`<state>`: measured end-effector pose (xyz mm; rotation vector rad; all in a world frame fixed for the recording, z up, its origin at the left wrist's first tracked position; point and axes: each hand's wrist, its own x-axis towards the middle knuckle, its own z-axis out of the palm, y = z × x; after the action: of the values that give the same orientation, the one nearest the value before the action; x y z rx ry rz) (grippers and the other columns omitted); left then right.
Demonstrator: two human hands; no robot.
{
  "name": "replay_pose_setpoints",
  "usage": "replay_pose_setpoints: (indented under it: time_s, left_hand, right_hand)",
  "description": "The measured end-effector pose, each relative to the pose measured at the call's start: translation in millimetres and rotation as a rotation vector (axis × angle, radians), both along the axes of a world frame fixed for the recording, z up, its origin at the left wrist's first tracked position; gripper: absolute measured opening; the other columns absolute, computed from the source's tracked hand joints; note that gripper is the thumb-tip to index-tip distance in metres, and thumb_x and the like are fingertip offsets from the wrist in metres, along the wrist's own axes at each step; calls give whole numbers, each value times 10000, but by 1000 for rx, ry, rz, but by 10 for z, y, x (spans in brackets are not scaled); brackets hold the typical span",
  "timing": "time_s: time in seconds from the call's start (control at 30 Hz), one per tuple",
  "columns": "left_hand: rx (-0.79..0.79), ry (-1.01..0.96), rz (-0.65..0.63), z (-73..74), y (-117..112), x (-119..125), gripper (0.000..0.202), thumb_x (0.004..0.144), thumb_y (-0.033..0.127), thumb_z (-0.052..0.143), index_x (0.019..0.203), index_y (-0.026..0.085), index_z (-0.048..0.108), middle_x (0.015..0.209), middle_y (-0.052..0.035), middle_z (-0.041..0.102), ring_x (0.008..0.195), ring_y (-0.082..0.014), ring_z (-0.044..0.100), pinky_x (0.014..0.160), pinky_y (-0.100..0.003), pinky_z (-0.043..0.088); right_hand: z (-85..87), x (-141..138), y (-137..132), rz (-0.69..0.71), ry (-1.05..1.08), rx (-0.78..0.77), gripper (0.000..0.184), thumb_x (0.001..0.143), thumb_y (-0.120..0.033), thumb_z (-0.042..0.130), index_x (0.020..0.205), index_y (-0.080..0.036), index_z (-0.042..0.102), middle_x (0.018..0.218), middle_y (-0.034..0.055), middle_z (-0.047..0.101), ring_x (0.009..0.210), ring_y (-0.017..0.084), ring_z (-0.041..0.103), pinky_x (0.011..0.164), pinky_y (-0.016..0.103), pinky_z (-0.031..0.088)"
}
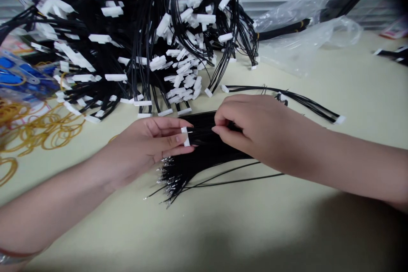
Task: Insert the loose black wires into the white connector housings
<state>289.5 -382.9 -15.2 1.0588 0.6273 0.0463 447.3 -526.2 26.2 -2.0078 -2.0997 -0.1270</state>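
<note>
Left fingers (174, 139) pinch a white connector (185, 135), right fingers (230, 136) grip black wires (197, 157) on the cream table (255, 229)

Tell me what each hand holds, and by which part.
The left hand pinches a white connector by its body, between thumb and fingertips. The right hand pinches the black wires running into it, close beside the connector.

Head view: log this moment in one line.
left hand: holds small white plastic connector | right hand: pinches thin black wires | beneath: loose black wire bundle
</note>
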Motion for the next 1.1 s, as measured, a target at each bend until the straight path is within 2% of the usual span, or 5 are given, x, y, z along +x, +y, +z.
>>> replay_pose_setpoints:
  time_s: [0.3, 0.53, 0.8, 0.97, 1.1]
  left_hand:
    - [22, 10, -2, 8, -4, 10, 179, 687, 118, 702, 856, 174, 684, 816, 3, 672, 783, -97, 658, 770, -194, 580]
    - [43, 11, 3, 7, -18, 20, 198, 670, 135, 720, 863, 168, 685, 816, -4, 672, 780, -97, 657, 766, -191, 577]
    - [92, 18, -22, 16, -26, 6, 218, 653, 177, 746, 863, 171, 685, 848, -11, 678, 793, -98, 656, 748, -168, 573]
    - [79, 8, -31, 19, -41, 8, 207, 681, 186, 724, 883, 178, 681, 847, 1, 669, 773, -93, 654, 727, -151, 569]
    - [67, 14, -17, 11, -22, 3, 188, 695, 157, 709, 879, 188, 683, 759, 20, 649, 713, -69, 647, 675, -99, 553]
  right_hand:
    - [33, -39, 35, -88, 99, -71, 202, 835, -192, 469, 657, -132, 542, 639, 15, 517, 561, 93, 424, 521, 243, 287]
    - [18, -53, 41, -98, 131, -82, 202, 839, -204, 464, 671, -132, 551, 640, 5, 515, 551, 77, 418, 511, 226, 291]
    - [-80, -54, 52, 16, -17, -63, 166, 844, -166, 501, 715, -110, 591, 703, 23, 523, 644, 94, 451, 580, 229, 351]
    - [13, -240, -84, 69, -69, 70, 190, 863, -193, 459, 827, -105, 624, 868, 99, 553, 869, 206, 485, 767, 357, 404]
    - [-54, -456, -200, 270, 40, -72, 115, 767, -249, 620, 739, -137, 619, 818, 72, 562, 766, 177, 476, 653, 308, 416]
